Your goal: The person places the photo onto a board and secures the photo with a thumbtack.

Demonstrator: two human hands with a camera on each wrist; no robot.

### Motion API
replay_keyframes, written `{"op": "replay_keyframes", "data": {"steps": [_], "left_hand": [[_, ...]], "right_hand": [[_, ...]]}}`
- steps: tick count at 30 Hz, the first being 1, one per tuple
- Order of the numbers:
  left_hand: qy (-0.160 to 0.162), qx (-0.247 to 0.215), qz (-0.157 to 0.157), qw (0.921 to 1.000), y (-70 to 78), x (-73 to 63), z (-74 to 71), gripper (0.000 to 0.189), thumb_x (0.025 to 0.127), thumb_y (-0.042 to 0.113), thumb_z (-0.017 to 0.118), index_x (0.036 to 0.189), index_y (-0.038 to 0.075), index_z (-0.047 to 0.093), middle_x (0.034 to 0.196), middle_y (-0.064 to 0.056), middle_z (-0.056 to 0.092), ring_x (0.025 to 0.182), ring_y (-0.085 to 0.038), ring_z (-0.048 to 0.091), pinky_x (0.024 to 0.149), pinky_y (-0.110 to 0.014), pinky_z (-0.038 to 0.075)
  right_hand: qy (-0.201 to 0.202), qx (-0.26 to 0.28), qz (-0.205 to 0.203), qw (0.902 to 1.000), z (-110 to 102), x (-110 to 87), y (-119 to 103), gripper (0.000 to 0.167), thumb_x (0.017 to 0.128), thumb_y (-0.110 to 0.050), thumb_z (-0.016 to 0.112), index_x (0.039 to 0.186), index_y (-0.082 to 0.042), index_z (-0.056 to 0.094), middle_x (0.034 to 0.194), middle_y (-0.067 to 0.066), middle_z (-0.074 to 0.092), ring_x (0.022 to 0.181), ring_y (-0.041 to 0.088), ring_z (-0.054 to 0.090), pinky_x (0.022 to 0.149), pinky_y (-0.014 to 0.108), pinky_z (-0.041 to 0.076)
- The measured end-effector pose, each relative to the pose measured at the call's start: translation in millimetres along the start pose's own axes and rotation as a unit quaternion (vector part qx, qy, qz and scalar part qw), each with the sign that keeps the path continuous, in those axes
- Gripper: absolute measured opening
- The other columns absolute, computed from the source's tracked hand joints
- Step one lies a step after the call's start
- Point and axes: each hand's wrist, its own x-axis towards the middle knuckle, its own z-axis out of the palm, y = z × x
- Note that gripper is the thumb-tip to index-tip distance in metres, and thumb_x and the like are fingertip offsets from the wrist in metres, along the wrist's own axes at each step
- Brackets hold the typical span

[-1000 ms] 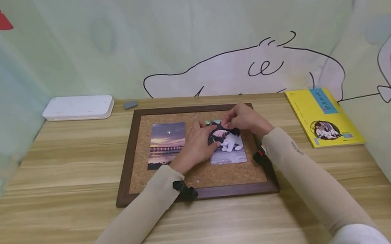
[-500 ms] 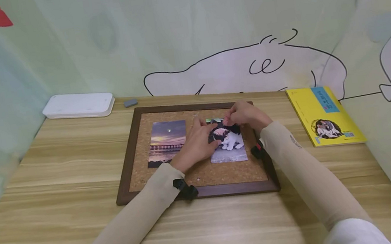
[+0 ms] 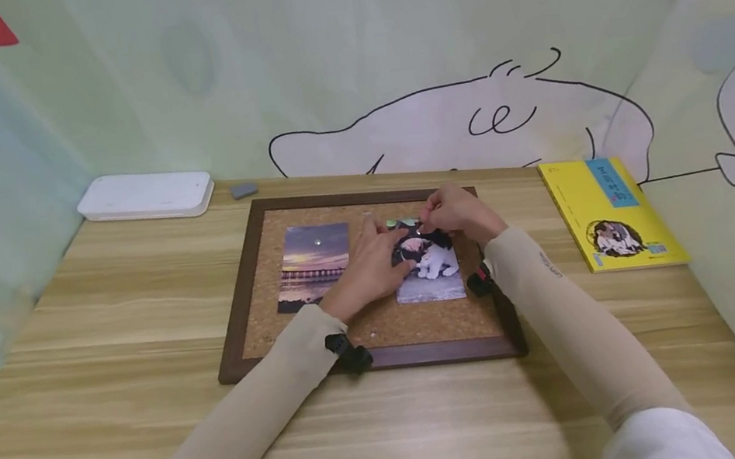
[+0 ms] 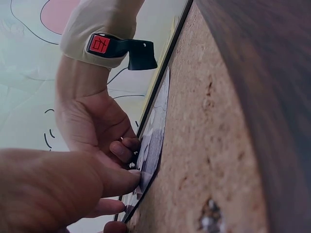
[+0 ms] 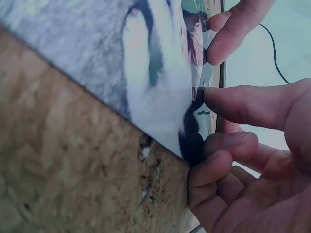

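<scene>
A framed corkboard [image 3: 437, 323] lies on the table, bearing a cat photo [image 3: 430, 289] on its right half. My left hand [image 3: 372, 264] presses this photo's left side with spread fingers and thumb. At the upper part of the photo a small clear pushpin [image 3: 419, 232] shows beside the fingertips of my right hand [image 3: 455, 213]. In the right wrist view the right thumb [image 5: 243, 104] and index finger stand apart, close over the photo's surface. To the left, a sunset photo [image 3: 311, 257] has its own pushpin [image 3: 318, 243] near the top.
Another pin [image 3: 373, 334] is on the cork near the lower frame edge. A white case [image 3: 146, 196] and a grey eraser-like block [image 3: 244, 190] are at the back left. A yellow book [image 3: 608, 215] lies right of the board. A printed curtain [image 3: 342, 45] rises behind the table.
The right fingertips have shifted slightly up and away from the pushpin, which now shows uncovered on the cat photo. The left hand keeps its place; the head view tilts a little.
</scene>
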Motion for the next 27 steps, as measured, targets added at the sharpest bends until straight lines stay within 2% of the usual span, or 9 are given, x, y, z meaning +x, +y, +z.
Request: {"op": "replay_keyframes", "data": {"steps": [5, 10, 13, 18, 21, 24, 27], "left_hand": [[-0.005, 0.007, -0.002, 1.0, 4.2, -1.0, -0.7, 0.062, 0.101, 0.027, 0.076, 0.156, 0.008, 0.056, 0.127, -0.013, 0.04, 0.1, -0.026, 0.047, 0.081, -0.032, 0.039], [-0.006, 0.004, -0.007, 1.0, -0.3, -1.3, -0.2, 0.062, 0.1, 0.027, 0.077, 0.155, 0.008, 0.057, 0.128, -0.013, 0.04, 0.099, -0.025, 0.048, 0.081, -0.032, 0.04], [-0.007, -0.003, -0.009, 0.9999, -3.0, -2.4, -2.5, 0.061, 0.1, 0.026, 0.076, 0.155, 0.008, 0.058, 0.131, -0.014, 0.041, 0.103, -0.027, 0.05, 0.086, -0.035, 0.044], [-0.001, -0.016, -0.002, 0.9999, -7.3, -6.5, -9.2, 0.057, 0.1, 0.023, 0.076, 0.152, 0.008, 0.06, 0.135, -0.015, 0.045, 0.107, -0.027, 0.053, 0.093, -0.039, 0.05], [0.007, -0.029, 0.019, 0.9994, -11.7, -10.0, -14.4, 0.053, 0.1, 0.021, 0.075, 0.149, 0.007, 0.062, 0.136, -0.016, 0.051, 0.102, -0.025, 0.055, 0.089, -0.039, 0.05], [0.015, -0.035, 0.038, 0.9986, -17.9, -13.4, -23.6, 0.049, 0.1, 0.021, 0.074, 0.146, 0.008, 0.064, 0.137, -0.017, 0.059, 0.096, -0.025, 0.059, 0.087, -0.04, 0.051], [0.028, -0.028, 0.045, 0.9982, -24.9, -17.3, -38.7, 0.048, 0.1, 0.023, 0.073, 0.145, 0.01, 0.064, 0.136, -0.019, 0.066, 0.101, -0.028, 0.064, 0.09, -0.045, 0.054]], "right_hand": [[0.012, 0.004, -0.005, 0.9999, 0, -1.6, 5, 0.003, 0.1, -0.007, 0.07, 0.097, -0.006, 0.069, 0.094, 0.004, 0.059, 0.062, 0.01, 0.043, 0.057, 0.024, 0.036], [0.017, 0.001, -0.008, 0.9998, 4, -0.7, 4, 0.006, 0.096, -0.008, 0.074, 0.098, -0.005, 0.069, 0.096, 0.003, 0.059, 0.071, 0.012, 0.048, 0.06, 0.024, 0.039], [0.02, 0.0, -0.016, 0.9997, 6, -0.6, 3, 0.008, 0.095, -0.009, 0.075, 0.1, -0.005, 0.07, 0.097, 0.003, 0.059, 0.076, 0.013, 0.05, 0.063, 0.024, 0.041], [0.032, -0.002, -0.051, 0.9982, 9, -2.3, 3, 0.012, 0.097, -0.014, 0.073, 0.105, -0.006, 0.071, 0.098, 0.004, 0.062, 0.078, 0.014, 0.052, 0.064, 0.025, 0.043], [0.038, -0.007, -0.059, 0.9975, 9, -5.8, 7, 0.018, 0.1, -0.02, 0.072, 0.112, -0.007, 0.072, 0.105, 0.007, 0.065, 0.085, 0.017, 0.055, 0.07, 0.027, 0.046], [0.043, -0.007, -0.054, 0.9976, 6, -12.2, 11, 0.027, 0.102, -0.027, 0.071, 0.121, -0.008, 0.071, 0.119, 0.012, 0.068, 0.099, 0.021, 0.06, 0.08, 0.03, 0.051], [0.049, -0.015, -0.058, 0.997, 2, -20.8, 15, 0.038, 0.103, -0.035, 0.07, 0.132, -0.009, 0.067, 0.131, 0.016, 0.068, 0.113, 0.028, 0.063, 0.092, 0.039, 0.054]]}}
